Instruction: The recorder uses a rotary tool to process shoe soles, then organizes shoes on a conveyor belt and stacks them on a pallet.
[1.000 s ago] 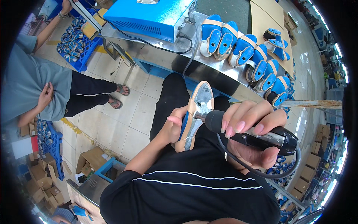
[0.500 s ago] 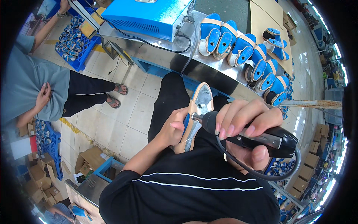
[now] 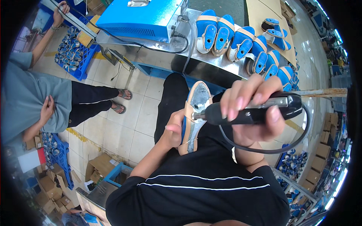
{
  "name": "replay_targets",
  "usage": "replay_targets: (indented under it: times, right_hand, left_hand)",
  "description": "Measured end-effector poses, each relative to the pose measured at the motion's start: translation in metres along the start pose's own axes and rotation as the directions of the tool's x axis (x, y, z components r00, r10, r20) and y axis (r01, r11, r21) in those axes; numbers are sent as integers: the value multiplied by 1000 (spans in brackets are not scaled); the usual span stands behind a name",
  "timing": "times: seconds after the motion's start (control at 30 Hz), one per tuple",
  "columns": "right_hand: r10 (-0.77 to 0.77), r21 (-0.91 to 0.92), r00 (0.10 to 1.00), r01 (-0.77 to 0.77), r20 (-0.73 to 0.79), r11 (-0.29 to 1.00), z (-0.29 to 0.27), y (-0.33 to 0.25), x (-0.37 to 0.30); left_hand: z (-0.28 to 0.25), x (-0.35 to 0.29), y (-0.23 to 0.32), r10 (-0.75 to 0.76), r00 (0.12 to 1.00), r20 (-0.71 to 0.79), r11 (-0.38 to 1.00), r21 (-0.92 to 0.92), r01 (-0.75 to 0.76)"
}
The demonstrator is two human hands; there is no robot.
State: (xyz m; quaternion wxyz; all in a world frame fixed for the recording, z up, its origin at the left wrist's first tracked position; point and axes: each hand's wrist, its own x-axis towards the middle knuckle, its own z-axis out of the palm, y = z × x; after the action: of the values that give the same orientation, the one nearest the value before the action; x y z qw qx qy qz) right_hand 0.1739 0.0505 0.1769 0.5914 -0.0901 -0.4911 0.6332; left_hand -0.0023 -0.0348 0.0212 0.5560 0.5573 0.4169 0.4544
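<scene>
My left hand [image 3: 173,130] is closed around a sandal [image 3: 200,100] held above my lap. The sandal's grey underside faces up and its tan strap edges are folded over the rim; some blue shows along its left side. In my right hand [image 3: 256,109] is a black corded electric screwdriver [image 3: 245,116] with a silver lever, held nearly level. Its metal tip meets the sandal's underside around the middle, at the edge of the tan strap. A grey cable loops down from the tool's rear under my right hand.
Several blue-and-tan sandals [image 3: 221,37] stand on the metal bench [image 3: 205,62], beside a blue machine box [image 3: 137,19] with cables. A person in a grey shirt [image 3: 34,98] stands at left, near blue crates [image 3: 81,62] of shoe parts. Cardboard boxes [image 3: 100,165] lie at lower left.
My right hand and the screwdriver have tilted, the rear end rising to a more level hold. The tip stays at the sandal. The sandal has shifted slightly left.
</scene>
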Motion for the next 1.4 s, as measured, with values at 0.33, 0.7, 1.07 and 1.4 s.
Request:
replay_targets:
  times: [0.33, 0.7, 1.07, 1.4]
  right_hand:
    - [-234, -135, 965, 250, 120, 959, 7, -16, -12]
    - [-51, -198, 947, 118, 316, 973, 10, -11, -5]
    - [-215, -160, 977, 213, 1, 964, -31, -6, -9]
    - [-274, -222, 961, 273, 28, 936, -28, -17, -6]
  left_hand:
    - [-2, -1, -10, -45, 999, -13, 979, -199, 42]
    - [5, 2, -16, -3, 997, -81, 988, -154, -9]
    - [-3, 0, -3, -66, 997, -46, 945, -325, 48]
    - [-6, -10, -16, -114, 993, -22, 858, -507, 87]
